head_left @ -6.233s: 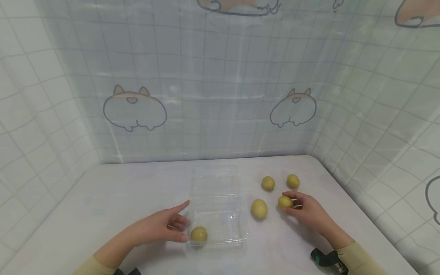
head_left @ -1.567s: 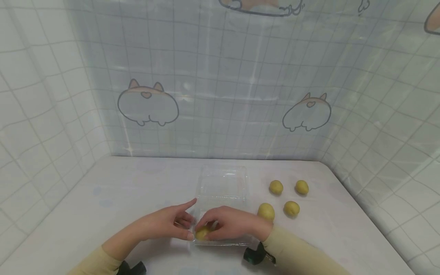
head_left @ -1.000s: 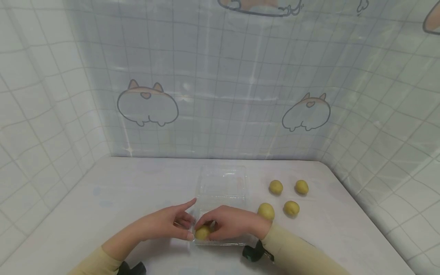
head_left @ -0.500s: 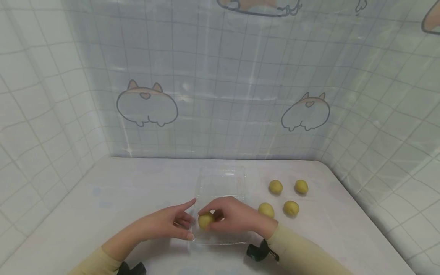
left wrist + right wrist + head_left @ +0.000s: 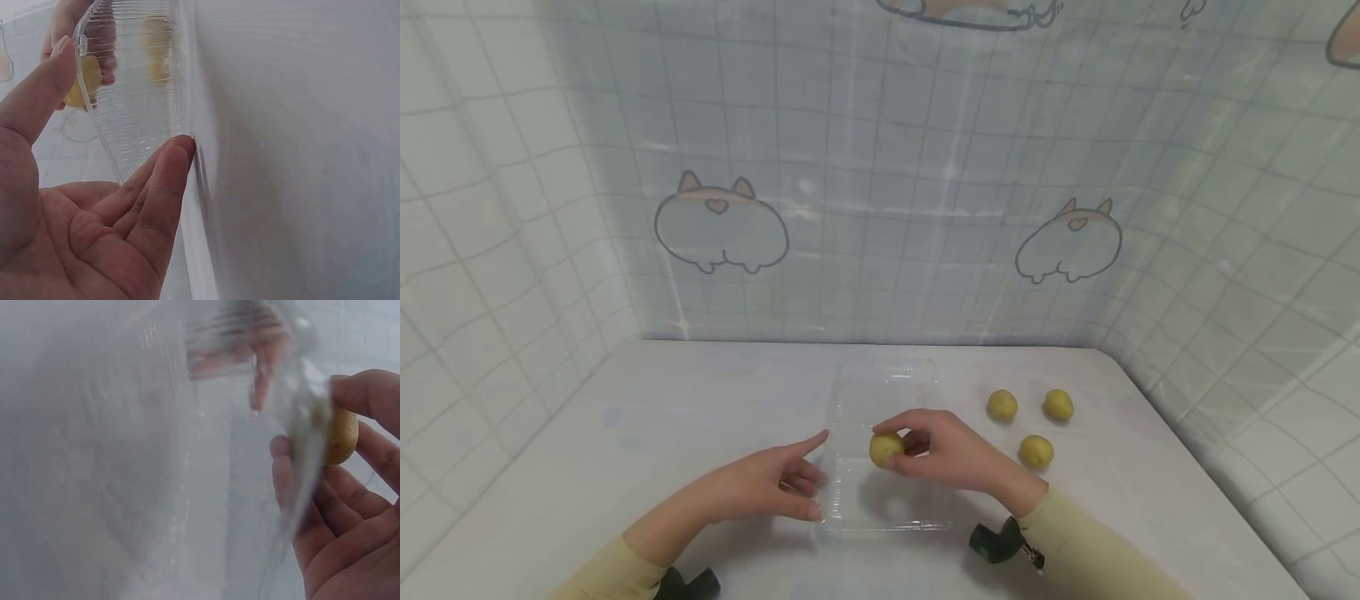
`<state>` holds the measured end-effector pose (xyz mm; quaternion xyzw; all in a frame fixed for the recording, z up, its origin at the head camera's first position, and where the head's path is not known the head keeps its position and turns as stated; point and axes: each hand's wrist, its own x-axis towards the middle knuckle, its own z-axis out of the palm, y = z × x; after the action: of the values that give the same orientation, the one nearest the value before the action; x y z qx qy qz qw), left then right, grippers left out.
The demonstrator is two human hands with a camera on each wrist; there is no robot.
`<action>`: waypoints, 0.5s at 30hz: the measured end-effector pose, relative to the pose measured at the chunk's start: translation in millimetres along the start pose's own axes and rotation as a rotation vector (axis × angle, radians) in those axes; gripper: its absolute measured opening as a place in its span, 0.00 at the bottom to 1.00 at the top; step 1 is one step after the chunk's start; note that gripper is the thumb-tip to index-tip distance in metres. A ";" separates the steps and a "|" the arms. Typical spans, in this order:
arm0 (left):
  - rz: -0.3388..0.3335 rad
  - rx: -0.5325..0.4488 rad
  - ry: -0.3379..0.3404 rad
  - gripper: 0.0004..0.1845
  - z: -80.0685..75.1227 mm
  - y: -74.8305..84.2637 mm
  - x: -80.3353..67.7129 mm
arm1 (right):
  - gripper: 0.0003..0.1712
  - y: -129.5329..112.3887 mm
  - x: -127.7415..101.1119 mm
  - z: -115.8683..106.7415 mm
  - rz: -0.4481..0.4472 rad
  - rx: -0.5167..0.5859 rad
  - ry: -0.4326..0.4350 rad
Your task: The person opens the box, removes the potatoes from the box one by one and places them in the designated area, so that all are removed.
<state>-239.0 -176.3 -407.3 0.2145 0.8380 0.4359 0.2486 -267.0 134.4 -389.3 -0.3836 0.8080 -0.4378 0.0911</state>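
Observation:
A clear plastic clamshell box (image 5: 891, 527) lies open at the middle of the table, its lid (image 5: 883, 392) folded back flat. My right hand (image 5: 951, 450) pinches a small yellow potato (image 5: 886, 450) between thumb and fingers, over the back part of the box's base. In the right wrist view the potato (image 5: 342, 437) shows partly through the clear wall. My left hand (image 5: 767, 483) is at the box's left side with fingers spread. The left wrist view has its thumb at the rim and its fingertips (image 5: 172, 165) against the lower wall.
To the right of the box, several more potatoes lie loose: one (image 5: 1002, 406) and another (image 5: 1058, 405) farther back, one (image 5: 1036, 452) nearer. A grid-patterned curtain (image 5: 880, 275) encloses the white table (image 5: 715, 383) at the back and sides.
My right hand let go of a potato on the right, then took the one in the box's front left corner, lifting it back and rightward. My left hand stays beside the box.

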 end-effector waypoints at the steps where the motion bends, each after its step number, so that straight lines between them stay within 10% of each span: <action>1: 0.001 -0.001 0.000 0.55 -0.2 -0.2 0.0 | 0.21 0.7 -1.8 -1.9 0.005 0.000 0.004; 15: 0.011 -0.003 -0.001 0.55 -1.2 0.7 -1.3 | 0.21 11.4 -28.7 -28.9 0.075 -0.023 0.110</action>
<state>-238.5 -177.4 -405.8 0.2192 0.8361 0.4382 0.2469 -267.4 176.6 -386.2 -0.3295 0.8306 -0.4451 0.0587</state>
